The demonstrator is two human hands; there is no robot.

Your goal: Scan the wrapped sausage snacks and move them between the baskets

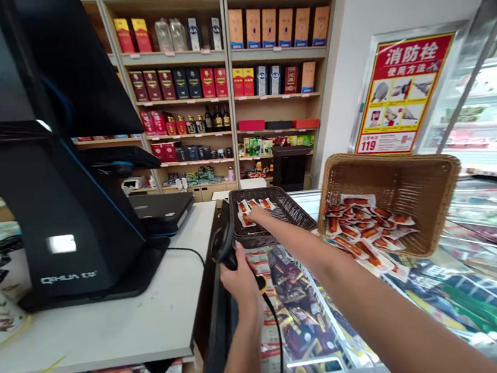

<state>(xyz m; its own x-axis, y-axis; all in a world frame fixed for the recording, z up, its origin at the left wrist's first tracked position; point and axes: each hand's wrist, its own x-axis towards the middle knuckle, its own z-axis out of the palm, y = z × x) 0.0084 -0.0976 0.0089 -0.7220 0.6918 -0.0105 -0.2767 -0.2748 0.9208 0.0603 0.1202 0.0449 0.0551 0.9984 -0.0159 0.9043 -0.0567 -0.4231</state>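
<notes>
Here, my left hand (241, 280) squeezes the black handheld scanner (223, 244) at 6 o'clock; my right hand (258, 214) pinches a small red snack packet (247, 219) inside the dark wire basket (299, 216) at 12 o'clock

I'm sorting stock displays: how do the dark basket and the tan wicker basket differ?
The dark basket is black, shallow and sits level; the tan wicker basket is light brown, deeper and tipped toward the camera. The dark one holds few sausage packets, with the right hand reaching in; the tan one holds many. Both rest on the freezer lid.
</notes>
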